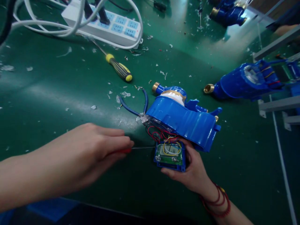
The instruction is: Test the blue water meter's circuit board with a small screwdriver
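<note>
My left hand [100, 150] is closed around the red handle of a thin screwdriver [142, 147]. Its slim shaft points right and its tip is at the left edge of a small blue box [170, 154]. Inside the box a green circuit board shows, with yellow, white and red wires looped over it. My right hand [191, 168] grips this box from the right, thumb below and fingers partly hidden behind it. Red wires run from the box up to a blue water meter [180, 118] with brass fittings, lying just above. Blue-handled pliers [138, 106] lie against the meter's left end.
A yellow-and-black screwdriver [119, 67] lies farther back, near a white power strip [103, 25] with looped cables. Another blue meter [243, 81] lies at the right beside grey metal bars [281, 104]. One more meter [227, 14] is at the back. Plastic scraps and small screws litter the green tabletop [70, 103].
</note>
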